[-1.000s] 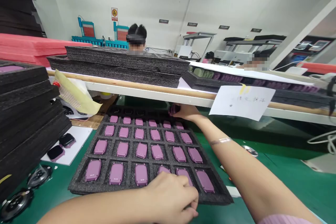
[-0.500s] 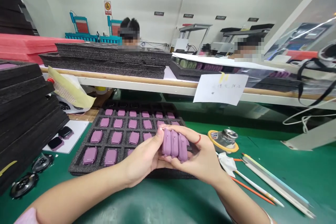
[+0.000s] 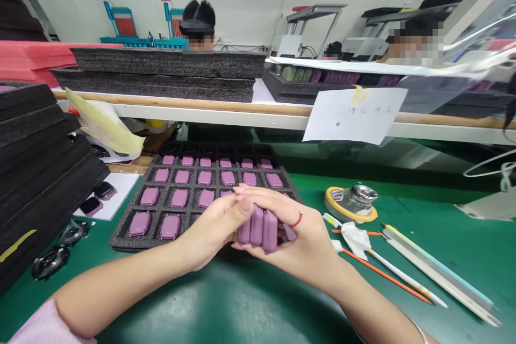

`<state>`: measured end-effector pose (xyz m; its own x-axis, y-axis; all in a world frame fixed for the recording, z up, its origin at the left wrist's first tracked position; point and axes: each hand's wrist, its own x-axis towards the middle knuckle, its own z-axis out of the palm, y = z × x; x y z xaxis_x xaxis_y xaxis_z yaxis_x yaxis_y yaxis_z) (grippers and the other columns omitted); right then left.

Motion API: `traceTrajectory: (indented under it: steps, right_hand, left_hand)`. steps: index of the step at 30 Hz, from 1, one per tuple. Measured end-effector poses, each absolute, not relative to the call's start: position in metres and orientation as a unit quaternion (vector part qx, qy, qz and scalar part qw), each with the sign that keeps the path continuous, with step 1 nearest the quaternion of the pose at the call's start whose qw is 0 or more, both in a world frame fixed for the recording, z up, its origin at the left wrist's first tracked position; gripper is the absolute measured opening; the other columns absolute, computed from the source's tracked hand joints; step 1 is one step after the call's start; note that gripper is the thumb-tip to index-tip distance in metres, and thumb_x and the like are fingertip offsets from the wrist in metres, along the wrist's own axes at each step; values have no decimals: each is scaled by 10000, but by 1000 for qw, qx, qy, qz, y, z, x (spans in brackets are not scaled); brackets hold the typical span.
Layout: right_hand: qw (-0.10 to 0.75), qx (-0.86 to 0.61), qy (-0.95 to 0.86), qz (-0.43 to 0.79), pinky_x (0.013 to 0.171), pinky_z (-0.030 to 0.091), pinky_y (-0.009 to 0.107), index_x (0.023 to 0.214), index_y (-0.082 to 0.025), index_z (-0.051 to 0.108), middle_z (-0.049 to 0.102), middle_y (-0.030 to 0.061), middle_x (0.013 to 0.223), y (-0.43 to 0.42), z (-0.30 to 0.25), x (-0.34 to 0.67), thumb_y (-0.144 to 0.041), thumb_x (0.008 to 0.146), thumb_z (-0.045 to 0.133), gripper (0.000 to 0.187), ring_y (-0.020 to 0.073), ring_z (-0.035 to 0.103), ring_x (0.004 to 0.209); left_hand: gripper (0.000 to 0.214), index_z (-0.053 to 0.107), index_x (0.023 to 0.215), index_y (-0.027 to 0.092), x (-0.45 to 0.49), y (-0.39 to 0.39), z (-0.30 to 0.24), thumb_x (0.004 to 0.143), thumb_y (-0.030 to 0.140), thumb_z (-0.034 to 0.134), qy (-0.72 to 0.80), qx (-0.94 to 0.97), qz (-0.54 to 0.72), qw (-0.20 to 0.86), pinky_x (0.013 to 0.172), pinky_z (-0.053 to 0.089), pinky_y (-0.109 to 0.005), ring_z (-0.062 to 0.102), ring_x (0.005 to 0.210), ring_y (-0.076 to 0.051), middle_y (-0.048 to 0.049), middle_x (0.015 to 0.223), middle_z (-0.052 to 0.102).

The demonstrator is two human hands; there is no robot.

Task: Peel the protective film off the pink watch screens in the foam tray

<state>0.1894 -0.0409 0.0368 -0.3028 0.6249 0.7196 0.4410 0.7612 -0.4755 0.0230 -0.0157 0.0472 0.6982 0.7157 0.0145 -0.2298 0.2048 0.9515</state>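
Caution: the stack of purple watches (image 3: 269, 231) could fan apart or slide out if either hand relaxes, since only hand pressure appears to keep it together. A dropped watch would probably strike the green table (image 3: 189, 301) or the watches in the tray (image 3: 140, 224). Squeezed cases may also rub and scuff.

Grip: the left hand (image 3: 213, 228) and right hand (image 3: 308, 234) are closed around the stack, above the near edge of the foam tray (image 3: 131, 246). The left thumb overlaps its left end; the right fingers arch over its top. The exact count is hidden.
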Motion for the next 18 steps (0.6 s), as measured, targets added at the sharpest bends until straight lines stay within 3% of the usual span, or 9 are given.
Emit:
traceTrajectory:
  steps: [2, 5, 7, 9, 13, 18]
  right_hand:
    - [479, -332, -808, 84, 1058, 574, 420, 1286, -270, 631, 722, 67, 1269, -40, 33, 187, -248, 770, 828, 553, 265, 690, 1184]
    - [490, -320, -805, 97, 1058, 575, 425, 1281, -269, 636, 716, 70, 1281, -40, 31, 187, -206, 767, 817, 548, 269, 693, 1178]
    - [499, -318, -797, 122, 1058, 575, 441, 1255, -282, 652, 712, 59, 1290, -40, 31, 189, -212, 749, 836, 543, 279, 697, 1169]
    - [502, -322, -789, 149, 1061, 573, 437, 1228, -288, 662, 714, 46, 1288, -40, 32, 190, -232, 722, 864, 548, 279, 700, 1165]
    - [512, -330, -775, 169, 1073, 564, 387, 1191, -266, 661, 716, 49, 1285, -41, 32, 189, -239, 688, 889, 553, 250, 697, 1171]
    - [522, -335, -759, 196, 1072, 566, 407, 1175, -267, 658, 718, 37, 1281, -41, 30, 188, -243, 647, 907, 584, 262, 688, 1185]
  left_hand:
    - [494, 640, 649, 124, 21, -12, 48, 850, 570, 711, 228, 582, 292, 724, 563, 418, -222, 502, 573, -102, -19, 613, 598]
    - [186, 713, 846, 134, 18, -12, 53, 816, 303, 784, 226, 591, 279, 722, 764, 531, -262, 650, 786, -150, -32, 810, 694]
    - [357, 704, 1089, 169, 16, -14, 56, 753, 185, 823, 222, 596, 275, 721, 938, 537, -333, 682, 1014, -204, -44, 1045, 721]
    - [528, 669, 1203, 185, 15, -16, 58, 709, 144, 852, 226, 600, 264, 721, 1009, 524, -388, 669, 1126, -248, -63, 1169, 709]
    - [564, 670, 1223, 196, 16, -17, 58, 699, 119, 863, 209, 605, 262, 723, 1021, 528, -405, 658, 1181, -272, -72, 1190, 714]
    - [635, 654, 1226, 211, 16, -16, 61, 651, 79, 888, 197, 621, 270, 709, 1023, 528, -385, 670, 1151, -247, -62, 1187, 710]
